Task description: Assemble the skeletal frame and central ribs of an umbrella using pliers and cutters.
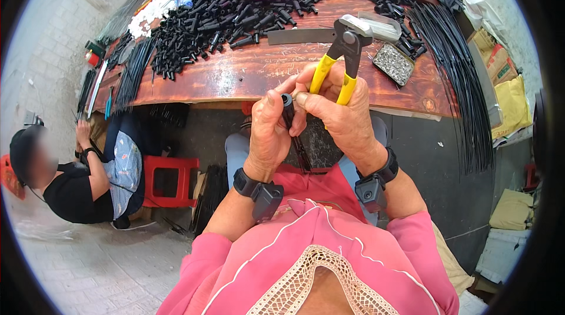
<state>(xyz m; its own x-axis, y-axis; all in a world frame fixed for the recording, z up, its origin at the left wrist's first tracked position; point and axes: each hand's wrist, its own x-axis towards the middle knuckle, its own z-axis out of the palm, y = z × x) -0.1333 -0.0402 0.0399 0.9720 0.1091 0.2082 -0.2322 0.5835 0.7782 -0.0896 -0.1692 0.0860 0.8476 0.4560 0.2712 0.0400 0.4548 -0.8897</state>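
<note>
My left hand point(266, 129) is closed around a black tube-shaped piece point(287, 108), its round end facing up. Thin dark rods point(302, 153) hang down below that hand; whether they join the tube is hidden. In my right hand point(344, 116) is a pair of pincers point(351, 44) with yellow handles and a dark metal head pointing up and away. The right thumb and forefinger meet beside the tube's upper end, touching the left fingertips. Anything tiny pinched there is too small to make out. Both hands are just off the table's near edge, above my lap.
On the reddish wooden table point(200, 82) lie heaps of black tubes point(194, 32), a flat metal strip point(300, 36) and a tin of small metal bits point(393, 64). Bundled black rods point(453, 79) overhang the right edge. A co-worker point(76, 179) sits left, near a red stool point(170, 181).
</note>
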